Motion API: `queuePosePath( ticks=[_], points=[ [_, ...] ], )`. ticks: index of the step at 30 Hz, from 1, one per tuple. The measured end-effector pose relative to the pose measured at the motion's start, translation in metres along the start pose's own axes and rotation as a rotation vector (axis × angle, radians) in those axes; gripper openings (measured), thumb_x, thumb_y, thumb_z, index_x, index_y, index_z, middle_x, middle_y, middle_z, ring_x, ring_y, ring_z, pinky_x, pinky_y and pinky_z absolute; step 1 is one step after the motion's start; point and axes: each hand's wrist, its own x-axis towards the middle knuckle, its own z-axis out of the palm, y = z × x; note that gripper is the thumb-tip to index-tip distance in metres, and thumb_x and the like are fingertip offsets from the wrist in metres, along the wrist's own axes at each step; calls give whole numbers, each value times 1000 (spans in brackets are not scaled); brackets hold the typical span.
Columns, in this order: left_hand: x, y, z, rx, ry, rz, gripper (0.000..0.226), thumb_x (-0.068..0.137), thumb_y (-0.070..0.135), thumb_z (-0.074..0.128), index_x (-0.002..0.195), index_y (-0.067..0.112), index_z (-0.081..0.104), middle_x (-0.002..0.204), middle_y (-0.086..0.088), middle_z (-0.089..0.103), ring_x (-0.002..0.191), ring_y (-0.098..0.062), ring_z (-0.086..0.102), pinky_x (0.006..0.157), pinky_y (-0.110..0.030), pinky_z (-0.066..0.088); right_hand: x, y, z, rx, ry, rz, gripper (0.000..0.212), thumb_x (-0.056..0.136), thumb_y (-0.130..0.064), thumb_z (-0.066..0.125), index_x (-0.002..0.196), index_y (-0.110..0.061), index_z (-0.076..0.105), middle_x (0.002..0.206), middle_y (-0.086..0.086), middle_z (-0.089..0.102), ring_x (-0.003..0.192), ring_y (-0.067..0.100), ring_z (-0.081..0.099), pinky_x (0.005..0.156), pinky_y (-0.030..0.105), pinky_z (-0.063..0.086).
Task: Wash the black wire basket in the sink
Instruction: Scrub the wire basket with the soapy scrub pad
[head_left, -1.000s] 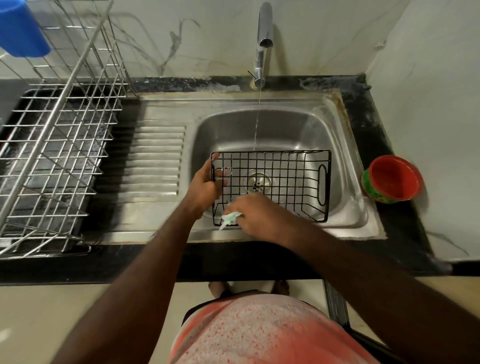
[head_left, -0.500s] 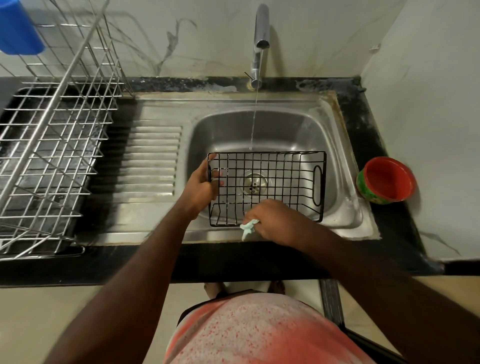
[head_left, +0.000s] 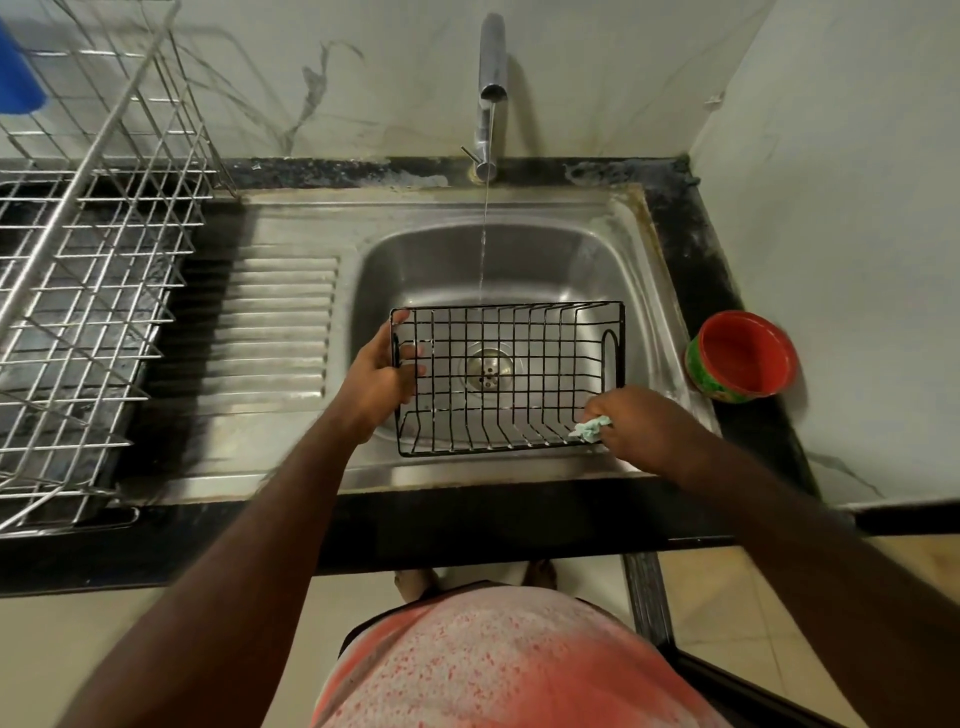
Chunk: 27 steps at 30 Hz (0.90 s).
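Observation:
The black wire basket (head_left: 519, 358) is held over the steel sink (head_left: 550, 260) bowl, its open side facing me. My left hand (head_left: 382, 382) grips the basket's left end, thumb over the rim and fingers through the wires. My right hand (head_left: 641, 428) holds a small pale green scrub cloth (head_left: 589, 428) against the basket's near right corner. A thin stream of water falls from the tap (head_left: 491, 88) to just behind the basket's far rim.
A steel wire dish rack (head_left: 78, 291) stands on the counter at the left, with a blue object (head_left: 18, 78) at its top corner. A red and green bowl (head_left: 740, 356) sits on the black counter right of the sink. The ribbed drainboard (head_left: 280, 327) lies between rack and bowl.
My right hand with the cloth has slid along the basket's near edge from its left corner to its right corner. My left hand keeps its grip on the left end.

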Motion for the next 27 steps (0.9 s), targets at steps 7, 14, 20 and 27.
queuePosePath(
  ticks=[7,14,20,27],
  points=[
    [1,0,0,5,23,-21,72,96,-13,46,154,26,30,118,-11,60,100,-26,58,81,-42,48,-4,-14,1,-145,48,-27,19,86,-9,60,102,-15,68,97,5,68,89,20,61,67,26,41],
    [18,10,-13,63,3,-78,72,95,-14,40,153,28,33,125,-22,58,101,-33,61,73,-36,55,24,-33,13,348,160,14,14,83,-10,65,94,-19,68,89,2,69,75,15,61,61,25,45],
    [45,48,-35,209,-94,-109,67,94,-10,40,153,23,35,112,-23,59,85,-27,65,59,-31,50,38,-46,20,287,-19,-27,13,89,-16,57,95,-26,59,95,3,64,80,17,62,70,30,52],
    [70,127,-10,633,-211,100,30,88,14,56,116,3,53,99,-17,59,81,-23,60,59,-30,47,22,-66,28,757,16,61,18,94,-7,48,107,-15,57,91,8,65,63,21,72,46,22,47]
  ],
)
